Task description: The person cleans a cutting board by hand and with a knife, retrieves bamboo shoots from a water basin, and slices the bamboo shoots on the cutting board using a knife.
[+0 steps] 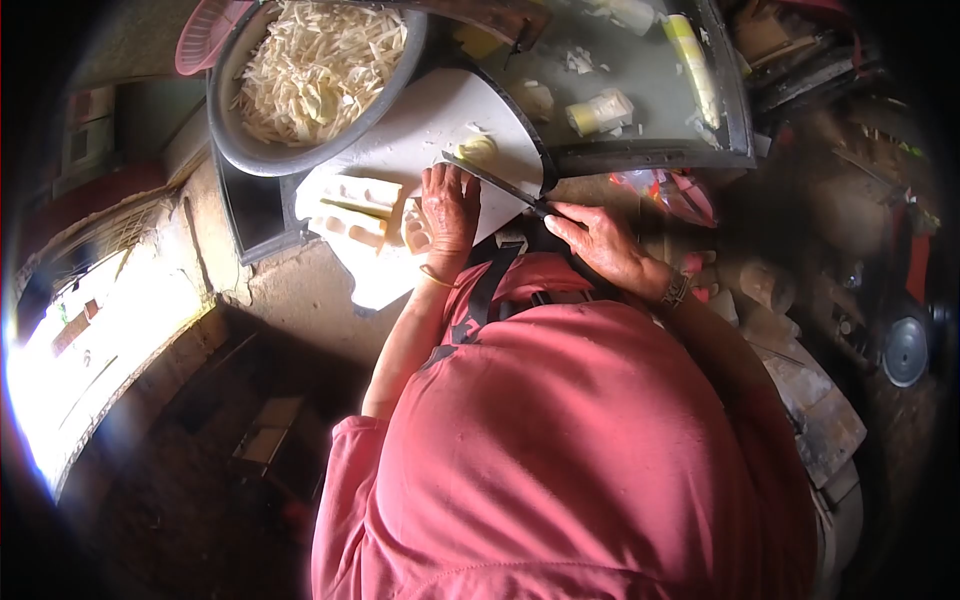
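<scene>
My right hand is closed around the handle of a knife, whose blade points up and left across the white cutting board. Fingers bent and close together, my left hand presses down on the board beside the blade tip. A pale chambered piece of bamboo shoot shows partly from under that hand. Just beyond the blade lies a small pale green cut piece. Split bamboo shoot halves, with hollow chambers showing, rest to the left of my left hand.
A grey basin full of pale shoot strips stands at the upper left, by a pink basket. On the dark-framed glass surface are a short shoot section and a long shoot. A metal lid is far right.
</scene>
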Tool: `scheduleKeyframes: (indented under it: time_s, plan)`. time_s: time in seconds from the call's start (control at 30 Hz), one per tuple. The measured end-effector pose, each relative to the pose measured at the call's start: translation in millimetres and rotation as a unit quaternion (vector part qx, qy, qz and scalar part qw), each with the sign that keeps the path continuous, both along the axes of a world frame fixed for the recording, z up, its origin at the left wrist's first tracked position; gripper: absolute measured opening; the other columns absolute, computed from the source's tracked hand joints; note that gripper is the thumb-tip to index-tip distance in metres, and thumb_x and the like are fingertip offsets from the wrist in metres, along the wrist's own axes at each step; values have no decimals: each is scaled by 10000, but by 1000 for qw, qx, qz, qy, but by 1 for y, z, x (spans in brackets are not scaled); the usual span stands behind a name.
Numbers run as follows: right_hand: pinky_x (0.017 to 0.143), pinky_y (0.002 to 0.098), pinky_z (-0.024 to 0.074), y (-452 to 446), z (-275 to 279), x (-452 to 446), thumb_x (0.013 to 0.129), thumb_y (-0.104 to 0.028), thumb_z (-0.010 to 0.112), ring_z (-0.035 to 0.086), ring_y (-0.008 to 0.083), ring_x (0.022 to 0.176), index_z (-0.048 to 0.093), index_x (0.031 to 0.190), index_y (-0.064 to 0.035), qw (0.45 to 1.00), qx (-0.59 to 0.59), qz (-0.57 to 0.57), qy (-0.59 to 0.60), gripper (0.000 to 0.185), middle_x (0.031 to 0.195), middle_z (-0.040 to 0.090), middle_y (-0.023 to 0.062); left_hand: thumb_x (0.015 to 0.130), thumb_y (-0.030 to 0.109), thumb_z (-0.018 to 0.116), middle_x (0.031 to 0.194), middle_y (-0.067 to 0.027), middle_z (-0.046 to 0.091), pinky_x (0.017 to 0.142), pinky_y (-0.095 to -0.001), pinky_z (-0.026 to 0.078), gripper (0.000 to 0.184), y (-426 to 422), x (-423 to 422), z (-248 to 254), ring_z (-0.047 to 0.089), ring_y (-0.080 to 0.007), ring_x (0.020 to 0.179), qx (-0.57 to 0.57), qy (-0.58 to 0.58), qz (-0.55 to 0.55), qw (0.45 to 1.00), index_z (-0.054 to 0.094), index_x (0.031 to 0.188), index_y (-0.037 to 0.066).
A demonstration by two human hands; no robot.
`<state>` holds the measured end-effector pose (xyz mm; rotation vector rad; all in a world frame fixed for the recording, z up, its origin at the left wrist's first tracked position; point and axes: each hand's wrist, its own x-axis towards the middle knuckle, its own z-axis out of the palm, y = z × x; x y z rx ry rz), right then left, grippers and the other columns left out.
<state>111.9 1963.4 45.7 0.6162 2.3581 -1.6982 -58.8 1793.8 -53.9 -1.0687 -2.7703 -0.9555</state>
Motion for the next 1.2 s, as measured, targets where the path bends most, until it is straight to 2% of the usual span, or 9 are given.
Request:
scheduleKeyframes:
  time_s: [0.07,0.13,0.57,0.63,0.73,0.83,0.93,1.17,1.2]
  plan:
    - [584,281,445,0,-1,1,1013,-291,578,474,69,615,635,1198,14,1000,-2,-2,-14,361,679,528,15,771,84,690,867,-153,559,780,-462,461,147,1,1,0,525,-361,876,-1,1,1,1000,610,890,52]
    - [664,393,492,0,0,-1,974,-276,615,653,349,718,681,1068,7,998,-23,-26,-42,306,840,652,244,770,83,691,863,-152,558,781,-462,460,141,1,1,0,524,-361,875,-2,3,3,1000,610,882,52]
    - [649,398,485,0,-2,-5,975,-295,611,626,309,664,680,1060,-3,998,-29,-23,-41,312,815,654,227,780,98,689,845,-140,567,780,-462,456,100,1,1,1,530,-359,868,0,18,3,1000,609,820,53]
    - [609,377,475,1,-9,-11,970,-306,618,610,247,614,687,1053,-10,994,-65,-16,-85,315,736,635,197,782,102,691,841,-136,567,779,-462,456,101,2,1,4,530,-358,865,3,24,-5,1000,608,817,55]
    - [570,359,466,-1,-15,-16,972,-317,615,588,181,574,695,1040,-18,996,-60,-22,-56,317,652,590,149,766,80,708,851,-132,619,728,-459,473,100,3,1,5,571,-353,833,-7,32,7,999,635,821,40]
    - [552,352,463,-3,-20,-16,979,-324,605,564,153,547,699,1010,-18,999,-34,-35,4,322,603,552,109,768,81,711,843,-129,619,721,-458,473,98,4,2,3,570,-352,827,-6,30,15,999,635,818,43]
    - [544,351,467,-2,-12,-18,981,-331,601,568,167,526,693,963,-13,995,-79,-42,-39,332,589,558,94,769,80,711,838,-127,618,713,-456,474,96,4,2,3,572,-350,824,0,34,18,999,634,816,44]
    - [529,338,460,1,-20,-30,986,-343,588,551,157,494,655,852,-14,997,-75,-18,-31,362,573,549,86,786,92,701,845,-131,597,741,-458,469,100,4,3,-1,556,-356,845,10,26,20,999,633,849,57]
    - [537,305,459,1,-23,-33,1004,-330,563,537,120,526,646,883,1,996,-77,-3,-41,363,627,546,49,797,104,689,851,-142,570,765,-462,461,108,4,4,1,535,-367,860,16,15,14,1000,617,867,62]
